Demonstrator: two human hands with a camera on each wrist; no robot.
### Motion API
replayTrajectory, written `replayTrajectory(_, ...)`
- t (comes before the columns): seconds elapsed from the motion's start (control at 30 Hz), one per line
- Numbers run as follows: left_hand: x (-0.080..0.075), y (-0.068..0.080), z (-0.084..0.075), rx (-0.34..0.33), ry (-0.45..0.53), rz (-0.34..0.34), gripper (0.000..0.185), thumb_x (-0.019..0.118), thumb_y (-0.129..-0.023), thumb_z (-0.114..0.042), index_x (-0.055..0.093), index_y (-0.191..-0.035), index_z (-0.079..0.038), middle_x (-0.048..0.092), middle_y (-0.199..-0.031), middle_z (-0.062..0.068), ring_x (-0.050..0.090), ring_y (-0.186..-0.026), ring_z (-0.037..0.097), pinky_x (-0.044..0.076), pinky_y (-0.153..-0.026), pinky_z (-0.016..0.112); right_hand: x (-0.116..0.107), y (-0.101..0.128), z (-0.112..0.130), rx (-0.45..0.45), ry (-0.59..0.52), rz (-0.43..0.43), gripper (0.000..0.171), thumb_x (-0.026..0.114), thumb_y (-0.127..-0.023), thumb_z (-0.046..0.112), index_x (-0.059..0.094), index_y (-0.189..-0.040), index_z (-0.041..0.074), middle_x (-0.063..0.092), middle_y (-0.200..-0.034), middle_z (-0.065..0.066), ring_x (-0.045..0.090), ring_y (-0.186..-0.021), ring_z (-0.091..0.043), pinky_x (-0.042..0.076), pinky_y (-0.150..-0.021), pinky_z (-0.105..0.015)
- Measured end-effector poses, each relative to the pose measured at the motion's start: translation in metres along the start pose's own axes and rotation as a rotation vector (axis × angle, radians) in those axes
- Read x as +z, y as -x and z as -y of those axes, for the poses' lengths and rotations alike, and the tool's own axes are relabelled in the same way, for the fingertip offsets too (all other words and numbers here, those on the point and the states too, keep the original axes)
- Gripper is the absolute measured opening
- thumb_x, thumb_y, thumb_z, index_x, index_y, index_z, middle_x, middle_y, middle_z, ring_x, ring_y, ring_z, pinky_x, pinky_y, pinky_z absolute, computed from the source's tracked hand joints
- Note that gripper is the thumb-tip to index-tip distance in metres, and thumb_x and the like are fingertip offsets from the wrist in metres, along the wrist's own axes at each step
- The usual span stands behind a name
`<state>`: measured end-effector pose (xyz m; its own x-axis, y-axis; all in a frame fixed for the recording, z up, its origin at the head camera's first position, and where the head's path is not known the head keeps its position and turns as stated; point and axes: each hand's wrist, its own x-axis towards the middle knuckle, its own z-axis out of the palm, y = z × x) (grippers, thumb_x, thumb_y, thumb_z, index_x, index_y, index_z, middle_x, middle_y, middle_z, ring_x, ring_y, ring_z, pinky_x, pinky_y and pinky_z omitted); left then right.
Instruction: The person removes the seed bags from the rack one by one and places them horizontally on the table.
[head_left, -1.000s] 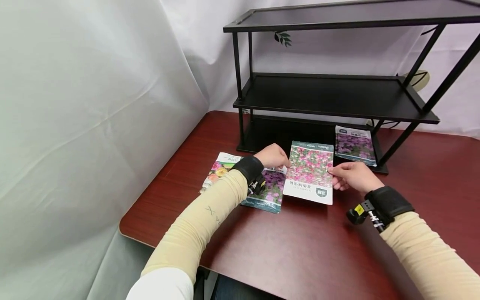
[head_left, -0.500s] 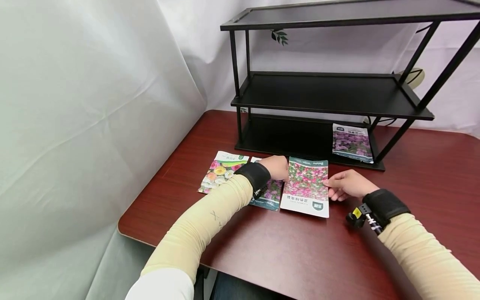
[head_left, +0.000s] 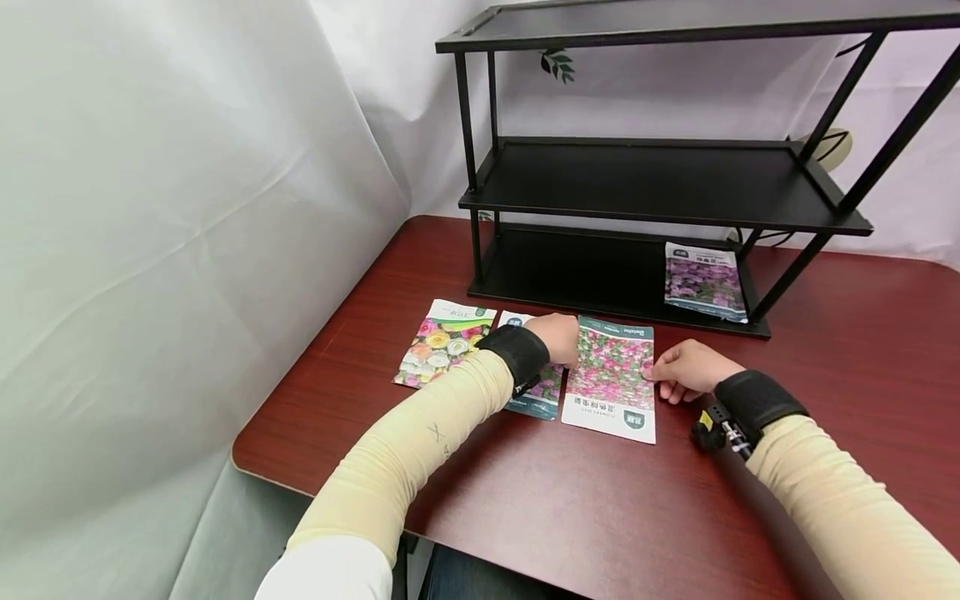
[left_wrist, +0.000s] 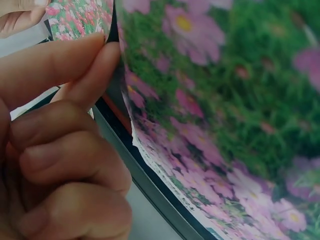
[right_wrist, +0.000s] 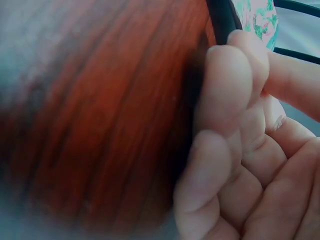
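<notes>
A flower seed packet [head_left: 611, 367] with pink blossoms and a white band lies flat on the table, to the right of two other packets. My left hand [head_left: 557, 337] pinches its left edge near the top; in the left wrist view, thumb and forefinger meet at the edge of the pink packet [left_wrist: 82, 20]. At the opposite edge, my right hand [head_left: 692, 371] pinches the packet between thumb and fingers. Under my left wrist is a purple flower packet [head_left: 543, 392], partly hidden. Left of that lies a packet with roses [head_left: 442, 346].
Behind the packets stands a black three-tier shelf [head_left: 645, 179]. Another purple packet [head_left: 703, 283] rests at the right end of its bottom tier. A white curtain [head_left: 187, 208] hangs along the left. The table's front edge [head_left: 480, 562] is near my body.
Both hands have lowered the pink packet toward me, from a raised, tilted position onto the table beside the purple one. Both still hold its edges.
</notes>
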<state>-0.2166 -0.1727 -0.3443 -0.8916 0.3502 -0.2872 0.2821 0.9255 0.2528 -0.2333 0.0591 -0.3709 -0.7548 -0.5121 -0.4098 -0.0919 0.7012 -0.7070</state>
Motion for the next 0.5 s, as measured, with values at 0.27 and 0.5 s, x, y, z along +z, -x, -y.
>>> replayTrajectory(0.27, 0.0022, -0.0017, 0.002, 0.003, -0.014, -0.013, 0.031, 0.066, -0.082, -0.017, 0.055, -0.053, -0.013, 0.05, -0.048, -0.004, 0.042, -0.041, 0.006, 0.034, -0.042, 0.02, 0.0001, -0.0069, 0.0001, 0.031, 0.039, -0.008, 0.026, 0.061, -0.089, 0.023, 0.061, -0.069, 0.007, 0.049, -0.052, 0.003, 0.051, -0.05, -0.01, 0.044, -0.049, -0.027)
replayTrajectory(0.5, 0.0007, -0.0005, -0.003, 0.024, -0.067, -0.016, 0.042, 0.065, -0.084, -0.019, 0.041, -0.05, -0.015, 0.035, -0.046, -0.005, 0.035, -0.044, 0.008, 0.032, -0.045, 0.021, 0.0019, -0.0096, 0.0004, 0.021, 0.104, -0.048, 0.03, 0.063, -0.086, 0.023, 0.055, -0.061, 0.01, 0.043, -0.049, 0.003, 0.043, -0.046, -0.01, 0.04, -0.046, -0.025)
